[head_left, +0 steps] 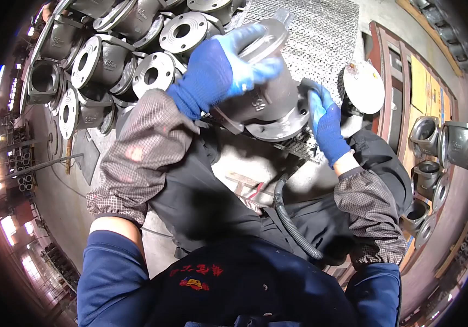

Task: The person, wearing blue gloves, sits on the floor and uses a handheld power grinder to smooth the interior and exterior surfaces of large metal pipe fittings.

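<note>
Blur softened the upper end of a flanged casting (269, 98), leaving its rim there hard to make out. The left grip (220, 68) was clamped on that upper end, fingers spread across it; its palm was turned out of sight. The right grip (323, 114) stood beside the casting's lower flange, its inner side partly hidden, and I could not tell whether it was closed on the metal or only touching it.

The casting hung tilted between the two grips, in front of the surface (329, 38); its underside, and any support there, could not be made out.

Matte, dark grey metal formed its rounded barrel, with raised marks on the side and a smoother, shinier lower flange. Silvery, bumpy sheeting covered the surface. Similar castings (100, 62) crowded the left, their drilled round flanges overlapping, some cut off by the upper edge. A pale, flat disc (363, 87) stood at right, and a ribbed grey hose (294, 229) curved over the person's dark trousers (206, 201).
</note>
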A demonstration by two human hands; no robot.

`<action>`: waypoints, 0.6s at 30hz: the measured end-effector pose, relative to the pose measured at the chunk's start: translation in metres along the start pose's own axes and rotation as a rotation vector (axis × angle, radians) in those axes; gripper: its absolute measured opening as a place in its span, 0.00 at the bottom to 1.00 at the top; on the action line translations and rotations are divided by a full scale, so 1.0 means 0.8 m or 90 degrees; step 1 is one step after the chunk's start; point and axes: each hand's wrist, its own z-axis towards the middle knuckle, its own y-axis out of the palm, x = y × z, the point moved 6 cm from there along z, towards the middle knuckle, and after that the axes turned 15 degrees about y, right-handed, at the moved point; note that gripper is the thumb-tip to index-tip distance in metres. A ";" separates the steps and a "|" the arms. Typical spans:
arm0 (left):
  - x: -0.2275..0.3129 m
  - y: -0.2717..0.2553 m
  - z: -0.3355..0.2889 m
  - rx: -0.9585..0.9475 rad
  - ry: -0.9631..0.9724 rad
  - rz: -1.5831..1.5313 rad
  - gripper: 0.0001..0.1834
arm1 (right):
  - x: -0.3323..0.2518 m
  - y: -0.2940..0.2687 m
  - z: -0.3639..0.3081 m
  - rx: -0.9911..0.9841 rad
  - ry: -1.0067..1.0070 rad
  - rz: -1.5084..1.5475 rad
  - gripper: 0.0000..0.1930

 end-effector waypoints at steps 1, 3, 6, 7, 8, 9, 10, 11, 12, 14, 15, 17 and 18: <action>0.015 0.003 0.000 -0.011 0.090 0.112 0.41 | -0.002 -0.005 0.003 -0.025 -0.019 -0.051 0.15; 0.049 0.008 -0.012 -0.172 0.201 0.268 0.40 | -0.005 -0.011 0.006 0.100 -0.015 -0.276 0.15; 0.062 0.054 -0.047 -0.225 0.376 0.301 0.36 | -0.049 -0.052 0.005 0.052 0.141 0.035 0.17; 0.064 0.052 -0.056 -0.279 0.373 0.266 0.35 | -0.062 -0.056 0.006 0.047 0.183 0.098 0.17; 0.063 0.052 -0.055 -0.271 0.364 0.269 0.35 | -0.068 -0.057 0.007 0.035 0.187 0.107 0.18; 0.063 0.049 -0.054 -0.262 0.352 0.275 0.36 | -0.077 -0.053 0.007 0.028 0.178 0.120 0.18; 0.066 0.043 -0.051 -0.237 0.375 0.257 0.36 | -0.082 -0.047 0.006 0.013 0.182 0.130 0.17; 0.068 0.035 -0.048 -0.212 0.398 0.240 0.37 | -0.084 -0.041 0.005 -0.002 0.186 0.139 0.17; 0.071 0.032 -0.043 -0.264 0.374 0.206 0.36 | -0.083 -0.044 0.008 0.007 0.168 0.110 0.18; 0.051 0.010 -0.027 -0.139 0.211 -0.054 0.26 | -0.079 -0.048 0.019 0.026 0.132 0.049 0.18; 0.026 -0.006 -0.027 -0.020 0.110 -0.096 0.23 | -0.084 -0.045 0.021 0.009 0.126 0.068 0.18; -0.017 -0.049 -0.034 0.228 -0.022 -0.118 0.23 | -0.101 -0.030 0.022 -0.036 0.115 0.111 0.17; -0.052 -0.046 -0.037 0.245 -0.119 -0.205 0.23 | -0.098 -0.029 0.032 0.018 0.037 -0.002 0.17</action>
